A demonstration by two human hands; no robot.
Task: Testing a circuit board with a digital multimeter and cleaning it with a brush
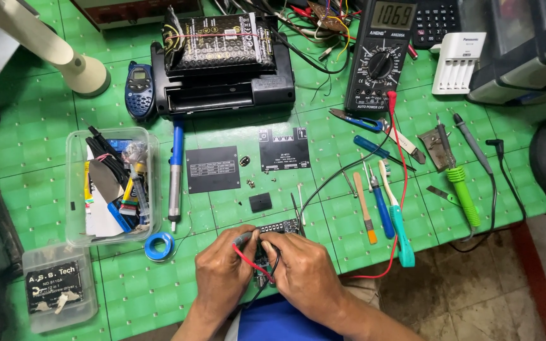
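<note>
Both my hands meet at the table's front edge over a small dark circuit board (280,226). My left hand (222,271) pinches a grey probe tip with a red lead (248,260) against the board. My right hand (301,268) holds the board's right side, with a black lead running under its fingers. The red and black leads run up to a black digital multimeter (379,53) at the back, whose display is lit.
A black opened device (222,63) sits at the back centre. Two dark cover plates (213,168) lie mid-table. A clear tub of tools (112,186) and a small lidded box (58,285) stand left. Screwdrivers, brushes and a green-handled soldering iron (459,186) lie right.
</note>
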